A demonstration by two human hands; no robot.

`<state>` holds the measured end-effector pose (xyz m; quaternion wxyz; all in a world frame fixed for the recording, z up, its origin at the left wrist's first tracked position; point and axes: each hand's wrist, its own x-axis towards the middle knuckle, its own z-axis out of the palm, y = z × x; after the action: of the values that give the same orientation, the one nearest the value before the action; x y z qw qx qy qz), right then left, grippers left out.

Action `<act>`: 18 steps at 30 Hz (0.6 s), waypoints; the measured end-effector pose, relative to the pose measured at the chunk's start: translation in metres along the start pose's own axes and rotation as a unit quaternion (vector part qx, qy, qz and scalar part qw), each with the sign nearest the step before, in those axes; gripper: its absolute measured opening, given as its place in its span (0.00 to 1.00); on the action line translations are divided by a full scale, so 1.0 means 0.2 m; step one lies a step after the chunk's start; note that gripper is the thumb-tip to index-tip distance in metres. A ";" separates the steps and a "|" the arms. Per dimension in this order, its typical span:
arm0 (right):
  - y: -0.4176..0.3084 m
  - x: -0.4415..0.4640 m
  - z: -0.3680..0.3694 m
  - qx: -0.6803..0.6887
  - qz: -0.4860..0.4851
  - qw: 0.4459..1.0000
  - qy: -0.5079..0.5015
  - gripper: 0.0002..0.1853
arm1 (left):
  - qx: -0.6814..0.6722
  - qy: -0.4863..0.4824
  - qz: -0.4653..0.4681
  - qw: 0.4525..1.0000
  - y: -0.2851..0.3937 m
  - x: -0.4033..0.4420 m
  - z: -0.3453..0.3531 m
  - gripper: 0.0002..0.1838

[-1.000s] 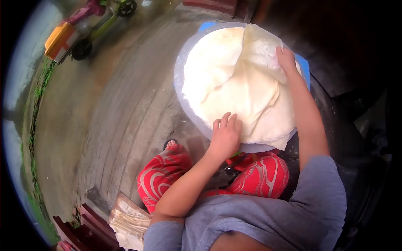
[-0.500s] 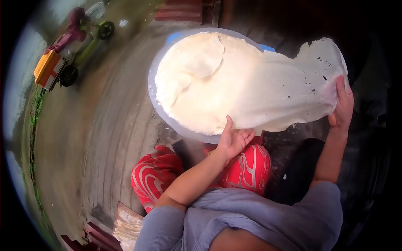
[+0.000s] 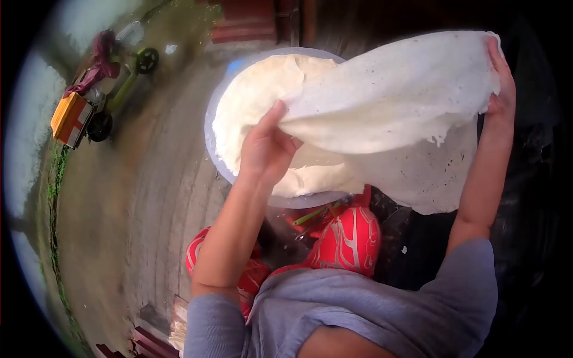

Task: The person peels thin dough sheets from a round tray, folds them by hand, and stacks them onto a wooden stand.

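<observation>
A thin, pale sheet [image 3: 406, 83] with small dark specks and ragged edges is stretched between my hands. My right hand [image 3: 501, 80] grips its far right corner, raised beyond the round tray. On the left, my left hand [image 3: 270, 146] has its edge between thumb and fingers, over the stack. The sheet's lower part hangs in a fold to the right of the tray. Beneath it, a stack of similar pale sheets [image 3: 245, 98] lies on the round grey tray [image 3: 212, 128], partly hidden by my left hand and the lifted sheet.
Below the tray are my knees in red patterned trousers [image 3: 349, 241] and a green-handled item [image 3: 309, 216]. A scooter with an orange box [image 3: 70, 116] stands at the upper left. Dark red steps [image 3: 245, 24] are beyond the tray. Another layered stack [image 3: 179, 322] is at the lower left.
My right hand has pulled the sheet out to the right and raised it. My left hand has moved up and left from the tray's near edge and taken hold of the sheet.
</observation>
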<state>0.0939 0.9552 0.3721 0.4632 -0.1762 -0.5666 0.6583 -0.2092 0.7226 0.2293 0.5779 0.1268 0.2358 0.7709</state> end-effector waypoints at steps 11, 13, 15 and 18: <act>0.40 0.07 0.16 0.061 -0.062 0.992 0.092 0.16 | 0.122 0.010 0.186 0.975 0.46 0.13 -0.07 0.17; 0.52 -0.13 0.09 0.073 -0.021 0.995 0.058 0.15 | 0.158 0.073 0.178 0.968 0.33 -0.02 -0.15 0.21; 0.68 -0.35 0.06 0.080 0.050 0.990 0.101 0.14 | 0.157 0.145 0.113 0.970 0.16 -0.11 -0.34 0.24; 0.94 -0.65 -0.05 0.067 0.158 0.974 0.146 0.16 | 0.068 0.223 0.028 0.972 -0.12 -0.19 -0.65 0.27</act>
<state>0.0903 0.8704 0.1594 0.4421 -0.3261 -0.4128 0.7265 -0.2392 0.6624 0.1081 0.4790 -0.0024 0.4072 0.7777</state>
